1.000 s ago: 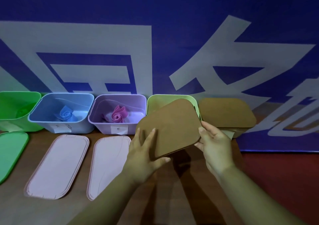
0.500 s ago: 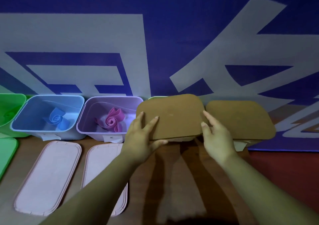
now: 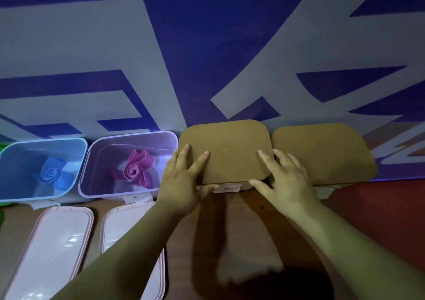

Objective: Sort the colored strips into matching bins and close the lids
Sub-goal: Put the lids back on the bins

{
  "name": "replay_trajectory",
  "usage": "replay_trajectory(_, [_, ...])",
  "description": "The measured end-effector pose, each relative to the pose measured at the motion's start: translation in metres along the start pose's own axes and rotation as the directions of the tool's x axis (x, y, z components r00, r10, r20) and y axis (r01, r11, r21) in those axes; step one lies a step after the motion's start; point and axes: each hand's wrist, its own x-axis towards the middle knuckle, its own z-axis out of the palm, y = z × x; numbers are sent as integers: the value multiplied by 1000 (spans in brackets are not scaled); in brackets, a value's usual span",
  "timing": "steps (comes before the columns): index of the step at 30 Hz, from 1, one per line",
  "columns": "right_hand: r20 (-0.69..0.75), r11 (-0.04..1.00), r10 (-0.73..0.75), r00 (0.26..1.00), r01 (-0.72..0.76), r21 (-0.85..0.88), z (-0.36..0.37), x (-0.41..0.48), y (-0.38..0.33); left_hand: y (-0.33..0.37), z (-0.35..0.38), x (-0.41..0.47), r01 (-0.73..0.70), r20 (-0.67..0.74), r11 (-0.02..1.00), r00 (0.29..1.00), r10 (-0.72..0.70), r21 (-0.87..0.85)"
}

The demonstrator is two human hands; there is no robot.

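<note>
A brown lid point(image 3: 226, 148) lies flat on top of a bin that it hides almost wholly. My left hand point(image 3: 182, 180) rests on the lid's front left corner with straight fingers on top and the thumb under the front edge. My right hand point(image 3: 284, 180) does the same at the front right corner. To the right stands a second bin under a brown lid point(image 3: 322, 152). On the left, an open purple bin point(image 3: 96, 161) holds a rolled pink strip point(image 3: 136, 169), and an open blue bin point(image 3: 13, 152) holds a rolled blue strip point(image 3: 51, 175).
Two pale pink lids point(image 3: 55, 244) point(image 3: 119, 228) lie flat on the brown table in front of the blue and purple bins. A sliver of a green bin point(image 3: 1, 148) shows at the far left edge. A blue and white banner fills the wall behind.
The brown lid went from tilted in both hands down to flat on the light green bin, which it now covers. The view has shifted closer and to the right.
</note>
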Motion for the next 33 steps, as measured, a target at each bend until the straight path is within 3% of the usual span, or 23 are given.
replay_trajectory(12, [0, 998, -21, 1000, 21, -64, 7, 3, 4, 3, 3, 0, 12, 15, 995, 1000, -13, 97])
replay_trajectory(24, [93, 994, -59, 994, 67, -85, 5, 9, 10, 10, 5, -2, 10, -4, 989, 1000, -9, 149])
replay_trajectory(33, [127, 990, -82, 988, 95, -101, 5, 11, 4, 9, 8, -3, 21, -42, 997, 999, -18, 72])
